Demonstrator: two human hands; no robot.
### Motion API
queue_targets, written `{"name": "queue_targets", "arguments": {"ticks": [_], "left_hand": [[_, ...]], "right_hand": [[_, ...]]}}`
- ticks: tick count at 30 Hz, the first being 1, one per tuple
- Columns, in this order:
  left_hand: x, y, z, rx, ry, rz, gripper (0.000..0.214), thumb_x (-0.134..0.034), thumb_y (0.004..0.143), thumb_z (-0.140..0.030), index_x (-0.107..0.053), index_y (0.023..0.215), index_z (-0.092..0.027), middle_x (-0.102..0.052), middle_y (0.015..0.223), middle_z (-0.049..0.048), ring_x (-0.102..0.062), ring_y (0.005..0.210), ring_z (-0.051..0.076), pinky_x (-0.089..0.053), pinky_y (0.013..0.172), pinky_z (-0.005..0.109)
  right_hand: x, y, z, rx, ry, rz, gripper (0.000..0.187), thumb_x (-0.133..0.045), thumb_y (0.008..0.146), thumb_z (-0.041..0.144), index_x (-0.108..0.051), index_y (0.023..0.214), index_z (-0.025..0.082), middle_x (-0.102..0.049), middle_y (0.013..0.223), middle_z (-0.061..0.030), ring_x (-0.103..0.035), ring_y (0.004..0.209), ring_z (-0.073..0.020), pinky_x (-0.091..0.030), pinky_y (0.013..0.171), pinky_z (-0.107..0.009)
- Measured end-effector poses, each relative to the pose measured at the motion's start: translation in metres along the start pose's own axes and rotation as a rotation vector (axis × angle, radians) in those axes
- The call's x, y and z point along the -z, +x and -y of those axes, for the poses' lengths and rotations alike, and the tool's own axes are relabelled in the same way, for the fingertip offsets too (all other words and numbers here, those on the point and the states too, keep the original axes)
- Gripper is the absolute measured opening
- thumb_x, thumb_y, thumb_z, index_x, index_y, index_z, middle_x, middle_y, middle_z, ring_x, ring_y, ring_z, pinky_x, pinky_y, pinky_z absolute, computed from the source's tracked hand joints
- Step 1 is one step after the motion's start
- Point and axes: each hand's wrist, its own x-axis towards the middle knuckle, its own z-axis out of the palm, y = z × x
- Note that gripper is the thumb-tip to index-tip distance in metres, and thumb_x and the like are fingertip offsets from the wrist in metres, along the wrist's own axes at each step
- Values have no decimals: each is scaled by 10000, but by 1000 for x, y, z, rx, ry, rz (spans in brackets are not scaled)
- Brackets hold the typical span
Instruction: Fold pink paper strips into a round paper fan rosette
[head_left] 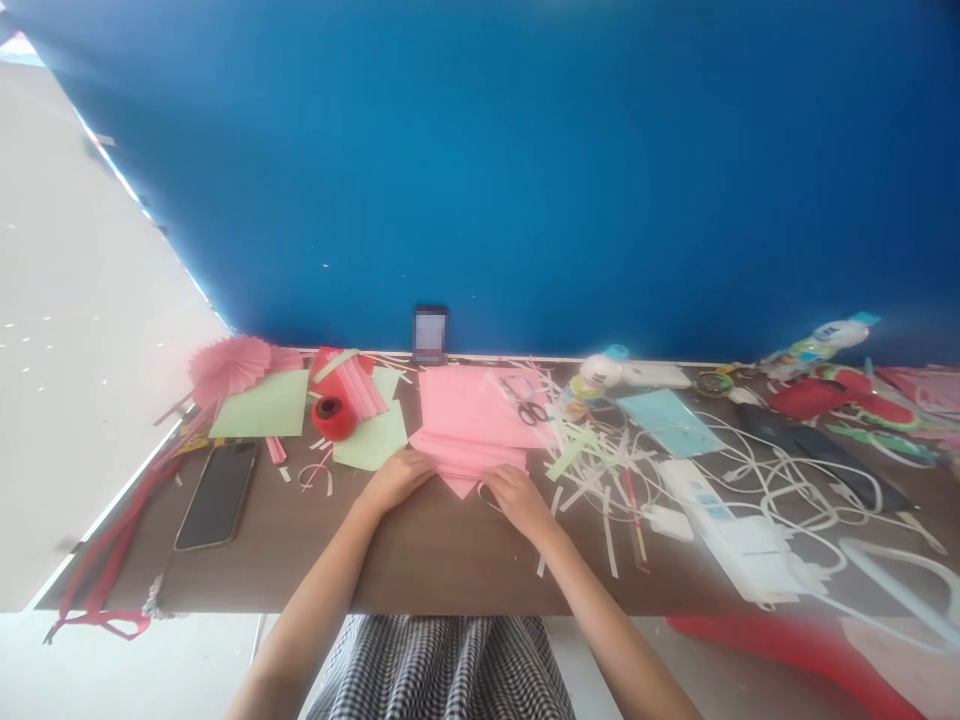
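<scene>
At the far left of the bench point(442, 570), a red ribbon point(112, 560) trails over the near edge, with a pink fan point(229, 370) behind it. Next come a green sheet point(262, 408), a black phone point(217, 497) and a red tape roll point(334, 418). A small device point(430, 335) stands upright against the blue wall point(480, 180). In the middle, scissors point(534, 412) lie on the right part of a flat pink sheet point(457, 395). Farther right are a bottle point(598, 372), loose strips point(589, 465) crowding the space just beside the right hand, a blue sheet point(671, 422), a power strip point(712, 525) and tangled cables point(787, 490). The left hand point(403, 477) touches the left end of the folded paper point(469, 455), fingers together. That paper lies between the hands, in front of the scissors. The right hand point(517, 495) has its fingers at the paper's right end; whether either thumb pinches it, I cannot tell
</scene>
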Motion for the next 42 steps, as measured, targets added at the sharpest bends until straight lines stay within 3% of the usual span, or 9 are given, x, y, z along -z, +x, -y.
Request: {"name": "queue_targets", "arguments": {"ticks": [6, 14, 19, 25, 29, 37, 42], "left_hand": [[1, 1, -2, 6, 27, 47, 282, -361, 883, -262, -627, 826, -187, -593, 806, 61, -533, 784, 163, -424, 685, 283], [-1, 2, 1, 132, -132, 2, 267, -385, 874, -303, -617, 827, -180, -571, 837, 51, -526, 793, 154, -433, 721, 287], [0, 2, 5, 163, -109, -7, 270, -390, 871, -322, -620, 823, -188, -583, 799, 36, -523, 770, 154, -428, 701, 278], [7, 0, 8, 95, 16, -54, 287, -381, 874, -320, -636, 824, -199, -585, 791, 48, -500, 759, 166, -404, 684, 289], [11, -1, 8, 98, 28, -22, 280, -402, 864, -333, -641, 817, -195, -594, 757, 54, -506, 744, 175, -402, 680, 303], [8, 0, 10, 196, -152, -60, 241, -450, 840, -342, -636, 811, -192, -604, 819, 50, -522, 802, 171, -427, 723, 305], [1, 1, 16, 338, -219, -120, 250, -511, 795, -378, -644, 722, -180, -599, 806, 45, -533, 786, 165, -433, 735, 311]], "right_hand": [[3, 1, 5, -42, -54, 79, 206, -399, 858, 145, -600, 852, 187, -612, 815, -75, -548, 775, -201, -419, 694, -336], [8, 10, -9, -280, 53, 121, 267, -426, 860, 331, -582, 680, 209, -602, 687, -22, -563, 663, -173, -427, 600, -287], [13, 6, -15, -220, 23, 120, 307, -394, 873, 363, -615, 723, 211, -613, 692, -27, -559, 674, -180, -415, 615, -302], [17, -2, -24, -148, -39, -8, 271, -402, 879, 303, -649, 818, 210, -630, 773, -61, -552, 754, -196, -405, 696, -332], [15, -6, -27, -129, -22, 15, 264, -391, 882, 274, -644, 842, 214, -623, 809, -64, -549, 769, -197, -414, 695, -332], [19, -6, -33, -263, 145, 43, 257, -400, 874, 334, -625, 806, 232, -617, 794, -31, -560, 783, -191, -431, 698, -327], [21, -2, -41, -406, 110, 65, 322, -423, 843, 401, -598, 649, 213, -550, 643, -10, -523, 599, -162, -412, 574, -294]]}}
